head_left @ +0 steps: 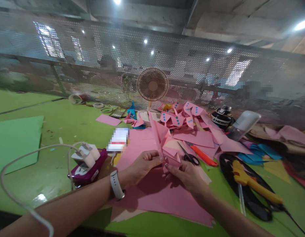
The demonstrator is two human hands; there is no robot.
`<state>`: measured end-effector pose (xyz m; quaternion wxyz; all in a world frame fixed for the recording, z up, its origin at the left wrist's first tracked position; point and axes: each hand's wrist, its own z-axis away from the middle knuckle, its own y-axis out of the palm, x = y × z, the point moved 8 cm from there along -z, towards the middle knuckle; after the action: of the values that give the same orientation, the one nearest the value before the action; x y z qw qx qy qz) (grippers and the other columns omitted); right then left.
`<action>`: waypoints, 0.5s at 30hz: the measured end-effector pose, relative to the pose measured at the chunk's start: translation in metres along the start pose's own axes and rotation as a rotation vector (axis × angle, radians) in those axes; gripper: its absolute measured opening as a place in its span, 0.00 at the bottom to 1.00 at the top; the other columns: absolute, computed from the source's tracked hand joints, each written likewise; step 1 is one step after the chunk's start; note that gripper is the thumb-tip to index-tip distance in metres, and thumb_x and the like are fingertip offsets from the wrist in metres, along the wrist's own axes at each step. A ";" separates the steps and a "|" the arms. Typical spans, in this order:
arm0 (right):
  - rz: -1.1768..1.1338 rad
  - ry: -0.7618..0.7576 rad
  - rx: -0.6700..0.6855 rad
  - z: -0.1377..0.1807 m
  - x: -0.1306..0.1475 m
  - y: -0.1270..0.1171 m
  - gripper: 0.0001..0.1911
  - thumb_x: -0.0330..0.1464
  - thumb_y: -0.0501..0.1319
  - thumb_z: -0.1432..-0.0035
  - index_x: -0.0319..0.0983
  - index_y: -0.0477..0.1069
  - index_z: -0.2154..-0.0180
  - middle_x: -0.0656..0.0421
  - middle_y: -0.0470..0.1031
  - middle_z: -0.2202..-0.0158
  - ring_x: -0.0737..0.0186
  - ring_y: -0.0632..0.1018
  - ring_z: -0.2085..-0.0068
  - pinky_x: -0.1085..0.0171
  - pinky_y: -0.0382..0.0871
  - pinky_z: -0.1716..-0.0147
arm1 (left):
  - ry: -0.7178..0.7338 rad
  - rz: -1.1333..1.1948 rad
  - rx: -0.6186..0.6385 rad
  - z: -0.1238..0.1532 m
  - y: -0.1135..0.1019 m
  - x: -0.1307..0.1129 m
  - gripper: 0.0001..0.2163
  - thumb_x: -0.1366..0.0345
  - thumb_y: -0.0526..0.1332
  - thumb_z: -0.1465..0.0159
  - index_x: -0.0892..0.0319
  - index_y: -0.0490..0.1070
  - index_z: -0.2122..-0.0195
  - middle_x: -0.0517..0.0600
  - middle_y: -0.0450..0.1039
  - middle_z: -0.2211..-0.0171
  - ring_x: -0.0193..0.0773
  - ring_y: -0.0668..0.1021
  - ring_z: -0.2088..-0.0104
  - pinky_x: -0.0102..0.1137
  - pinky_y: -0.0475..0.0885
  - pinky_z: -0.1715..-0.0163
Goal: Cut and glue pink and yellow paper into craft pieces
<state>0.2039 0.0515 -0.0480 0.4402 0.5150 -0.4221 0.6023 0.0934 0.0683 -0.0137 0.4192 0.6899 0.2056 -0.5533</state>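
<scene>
A folded pink paper piece (164,140), with a tall pointed part and several creased flaps, is held up between my two hands. My left hand (144,164), a white watch on its wrist, pinches the lower left of the paper with thumb and fingers. On the lower right, the thumb and fingers of my right hand (185,174) grip the same paper. Flat pink sheets (167,200) lie below both hands. Just beyond my right hand rest black-handled scissors (191,158) and a red-orange cutter (204,156).
A glue gun (253,182) lies on a black tray (226,164) at right. Folded pink papers (182,115) pile up before a small fan (152,85). At left are a purple power strip (87,171) with white chargers, a phone (119,139) and green sheets (16,141).
</scene>
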 end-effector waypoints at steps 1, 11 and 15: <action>-0.004 -0.003 -0.003 0.000 0.001 0.000 0.27 0.51 0.62 0.54 0.33 0.76 0.65 0.53 0.77 0.75 0.68 0.73 0.80 0.68 0.69 0.80 | -0.001 0.003 0.004 0.000 0.000 0.000 0.06 0.64 0.62 0.42 0.62 0.74 0.68 0.50 0.75 0.69 0.33 0.75 0.67 0.31 0.66 0.59; -0.014 -0.001 0.010 0.000 -0.002 0.000 0.25 0.49 0.62 0.52 0.32 0.76 0.66 0.54 0.76 0.77 0.69 0.72 0.80 0.69 0.68 0.80 | 0.004 0.013 0.006 0.001 0.002 -0.001 0.07 0.64 0.62 0.42 0.63 0.73 0.69 0.50 0.74 0.69 0.33 0.74 0.67 0.30 0.66 0.61; -0.090 -0.007 0.029 0.002 0.001 0.003 0.23 0.47 0.64 0.53 0.33 0.75 0.65 0.56 0.75 0.77 0.69 0.72 0.79 0.70 0.66 0.79 | -0.008 0.043 -0.001 0.003 0.004 -0.001 0.07 0.63 0.62 0.41 0.62 0.72 0.69 0.49 0.73 0.71 0.33 0.74 0.70 0.30 0.67 0.64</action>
<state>0.2019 0.0489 -0.0471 0.4579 0.5418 -0.3914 0.5861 0.0943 0.0635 -0.0115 0.4319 0.6918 0.1895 -0.5468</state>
